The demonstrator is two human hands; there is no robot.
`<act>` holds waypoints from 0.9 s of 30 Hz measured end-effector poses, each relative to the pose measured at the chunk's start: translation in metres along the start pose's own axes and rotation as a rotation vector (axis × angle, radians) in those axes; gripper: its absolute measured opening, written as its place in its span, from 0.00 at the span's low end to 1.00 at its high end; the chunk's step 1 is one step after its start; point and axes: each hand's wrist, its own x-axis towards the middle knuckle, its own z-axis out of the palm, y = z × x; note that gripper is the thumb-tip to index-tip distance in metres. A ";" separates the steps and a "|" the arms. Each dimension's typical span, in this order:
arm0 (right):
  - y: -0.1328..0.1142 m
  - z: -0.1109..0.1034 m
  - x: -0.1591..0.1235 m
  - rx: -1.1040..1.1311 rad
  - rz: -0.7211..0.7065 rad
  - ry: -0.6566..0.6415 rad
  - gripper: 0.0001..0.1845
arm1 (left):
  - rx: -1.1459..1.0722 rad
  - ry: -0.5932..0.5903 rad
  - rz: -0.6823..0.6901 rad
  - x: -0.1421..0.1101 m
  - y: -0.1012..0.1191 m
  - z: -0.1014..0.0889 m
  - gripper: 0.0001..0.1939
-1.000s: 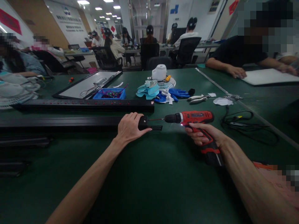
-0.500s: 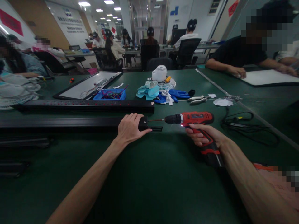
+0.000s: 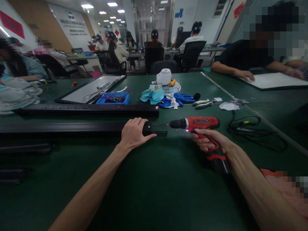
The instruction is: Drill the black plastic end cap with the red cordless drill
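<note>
My left hand [image 3: 134,133] is wrapped over the right end of a long black bar [image 3: 72,127] that lies across the green table. A small slotted black piece [image 3: 161,133] sticks out to the right below that end, by my thumb. My right hand [image 3: 209,140] grips a red and black cordless drill [image 3: 203,122] by its handle, a finger at the trigger and its small light lit. The drill's long thin bit [image 3: 160,124] points left and meets the end of the bar. Whether a screw sits at the tip is too small to tell.
Behind lie a second black bar [image 3: 89,110], a blue tray of wires [image 3: 113,98], blue gloves [image 3: 184,97], pliers [image 3: 203,103] and a white fan [image 3: 164,77]. A black cable [image 3: 257,131] lies right. Across the table a person's hand [image 3: 246,75] rests on a white panel [image 3: 276,78].
Both hands, the bar and the drill hold almost the same position. The view has shifted very slightly. The person's hands at the right have moved a little over the white panel.
</note>
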 end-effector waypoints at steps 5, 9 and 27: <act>0.002 -0.001 0.001 0.008 0.005 -0.001 0.15 | 0.000 -0.003 -0.003 0.000 0.000 0.001 0.35; 0.003 -0.001 0.000 0.009 -0.005 0.005 0.15 | 0.009 -0.002 0.003 0.000 0.000 0.001 0.35; 0.002 0.000 0.000 -0.006 -0.008 0.022 0.15 | -0.009 -0.005 -0.004 0.000 0.000 0.000 0.35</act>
